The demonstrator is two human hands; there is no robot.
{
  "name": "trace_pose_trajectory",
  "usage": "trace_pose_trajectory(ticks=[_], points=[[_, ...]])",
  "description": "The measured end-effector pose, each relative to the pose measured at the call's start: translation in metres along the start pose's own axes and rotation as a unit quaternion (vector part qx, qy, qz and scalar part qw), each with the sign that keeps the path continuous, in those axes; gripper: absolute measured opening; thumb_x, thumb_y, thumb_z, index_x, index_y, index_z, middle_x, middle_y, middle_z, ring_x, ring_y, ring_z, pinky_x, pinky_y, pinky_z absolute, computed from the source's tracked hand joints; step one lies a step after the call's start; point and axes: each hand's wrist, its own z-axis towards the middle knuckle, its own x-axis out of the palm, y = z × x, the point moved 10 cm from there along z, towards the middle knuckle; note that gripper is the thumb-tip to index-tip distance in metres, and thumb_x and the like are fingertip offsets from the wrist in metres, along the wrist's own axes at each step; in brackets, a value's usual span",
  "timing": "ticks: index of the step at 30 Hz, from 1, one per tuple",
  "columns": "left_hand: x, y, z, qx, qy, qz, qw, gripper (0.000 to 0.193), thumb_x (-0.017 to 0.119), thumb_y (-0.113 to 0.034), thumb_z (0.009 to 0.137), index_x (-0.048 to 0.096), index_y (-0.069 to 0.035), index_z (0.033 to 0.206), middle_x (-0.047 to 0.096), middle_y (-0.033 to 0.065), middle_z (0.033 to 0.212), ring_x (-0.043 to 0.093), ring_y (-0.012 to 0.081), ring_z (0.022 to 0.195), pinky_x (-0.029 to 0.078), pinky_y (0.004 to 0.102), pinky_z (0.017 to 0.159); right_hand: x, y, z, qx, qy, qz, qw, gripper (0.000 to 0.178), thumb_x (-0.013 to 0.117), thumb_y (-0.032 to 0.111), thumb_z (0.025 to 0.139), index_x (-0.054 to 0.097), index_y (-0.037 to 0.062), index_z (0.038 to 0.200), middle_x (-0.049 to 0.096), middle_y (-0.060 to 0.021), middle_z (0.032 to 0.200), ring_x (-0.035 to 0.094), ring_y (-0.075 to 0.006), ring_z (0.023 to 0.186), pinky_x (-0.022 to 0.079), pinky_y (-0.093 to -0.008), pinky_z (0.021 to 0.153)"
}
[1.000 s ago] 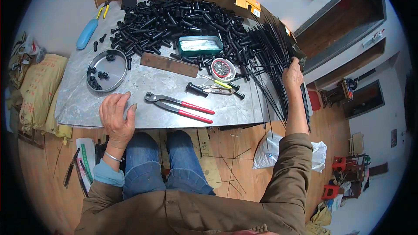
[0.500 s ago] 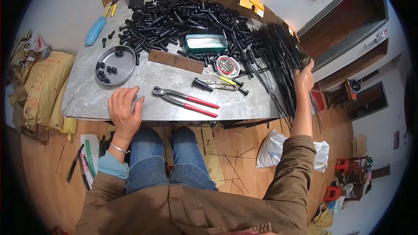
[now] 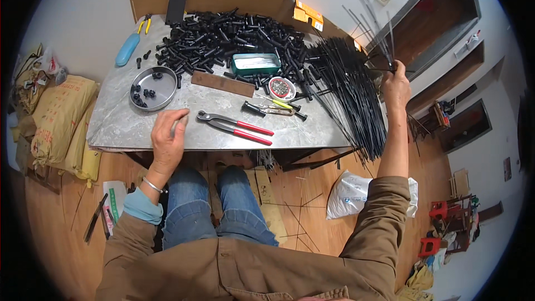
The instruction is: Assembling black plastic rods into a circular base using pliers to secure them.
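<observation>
Rods [image 3: 385,51], perhaps six, in the right-hand fingers [image 3: 399,70]

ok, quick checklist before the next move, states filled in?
1. Right hand gripping thin black rods: ok, upper ends raised clear of the table.
2. Number of rods held: cannot tell.
3. Left hand free: ok, nothing visible in it.
4. Red-handled pincers ungripped: ok, lying beside the left hand.
5. Rod pile fully on the table: not ok, ends overhang the near edge.

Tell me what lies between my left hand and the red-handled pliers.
In the head view, just a bare strip of grey tabletop separates your left hand from the pliers.
</observation>
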Motion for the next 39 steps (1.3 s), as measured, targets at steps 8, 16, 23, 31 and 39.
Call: trace_pose_trajectory(ticks=[8, 16, 23, 31, 39], points=[[0.101, -0.116, -0.013, -0.201, 0.362, -0.492, 0.766, 0.033, 0.048, -0.025, 0.099, 0.061, 0.0, 0.116, 0.065, 0.006, 0.093, 0.061, 0.0123, 0.082, 0.049, 0.0262, 0.073, -0.148, 0.09, -0.053, -0.104, -0.215, 0.064, 0.969, 0.03, 0.054, 0.013, 0.091, 0.053, 0.0073, 0.12, 0.068, -0.0196, 0.092, 0.067, -0.0341, 0.081, 0.051, -0.0404, 0.07], [0.086, -0.108, 0.036, -0.258, 0.1, -0.541, 0.794, 0.038, 0.05, -0.04, 0.097, 0.062, -0.004, 0.101, 0.063, 0.0018, 0.088, 0.058, 0.0086, 0.083, 0.046, 0.0242, 0.072, -0.137, 0.184, -0.167, -0.186, -0.032, 0.389, 0.902, 0.028, 0.054, 0.001, 0.09, 0.052, -0.0003, 0.118, 0.063, -0.0081, 0.079, 0.061, -0.0123, 0.074, 0.048, -0.0251, 0.068], [0.028, -0.094, -0.014, -0.236, 0.082, -0.473, 0.845, 0.051, 0.054, -0.044, 0.094, 0.051, 0.0, 0.121, 0.061, 0.0078, 0.108, 0.06, 0.0139, 0.095, 0.048, 0.0277, 0.08, -0.092, 0.186, -0.191, -0.125, 0.069, 0.475, 0.868, 0.026, 0.053, 0.001, 0.089, 0.053, -0.0047, 0.115, 0.064, -0.0095, 0.074, 0.059, -0.0099, 0.07, 0.047, -0.0239, 0.066], [0.036, -0.075, -0.006, -0.311, 0.044, -0.605, 0.732, 0.037, 0.057, -0.042, 0.093, 0.056, -0.005, 0.092, 0.06, 0.0011, 0.073, 0.058, 0.011, 0.059, 0.05, 0.0258, 0.06, -0.075, 0.188, -0.212, -0.107, 0.129, 0.489, 0.856, 0.026, 0.053, 0.002, 0.09, 0.051, -0.0052, 0.114, 0.065, -0.0103, 0.077, 0.06, -0.0128, 0.07, 0.047, -0.0254, 0.065], [0.035, -0.065, -0.009, -0.369, 0.08, -0.579, 0.723, 0.037, 0.05, -0.05, 0.094, 0.051, -0.013, 0.093, 0.04, -0.0038, 0.061, 0.027, 0.003, 0.042, 0.021, 0.0185, 0.036, -0.052, 0.161, -0.203, -0.053, 0.183, 0.512, 0.838, 0.041, 0.058, 0.005, 0.082, 0.051, -0.0027, 0.122, 0.064, -0.0041, 0.073, 0.043, -0.0034, 0.054, 0.035, -0.0198, 0.049]])
